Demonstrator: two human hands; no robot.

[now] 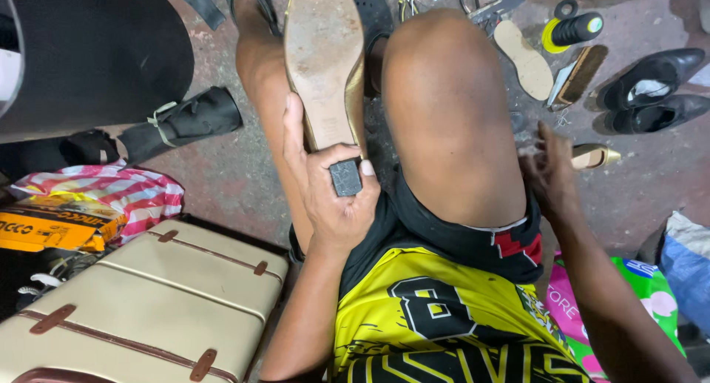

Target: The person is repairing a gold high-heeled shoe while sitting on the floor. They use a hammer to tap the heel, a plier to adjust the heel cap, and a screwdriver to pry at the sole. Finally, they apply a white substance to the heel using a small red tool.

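My left hand [329, 198] grips the heel end of a gold shoe [323, 57] held sole up between my knees; the worn tan sole faces the camera and the small dark heel tip [345, 177] sits under my thumb. My right hand [549, 172] reaches past my right knee toward the floor, fingers bent together around something small that I cannot make out, right beside a second gold shoe [595, 156] lying on the ground.
A cream suitcase [148, 301] with brown straps lies at lower left, with a striped bag [126, 187] and yellow box [52, 224] behind it. On the floor at right are a loose sole [525, 57], a brush [580, 74], a thread spool [573, 29], black shoes [651, 87] and colourful bags [651, 294].
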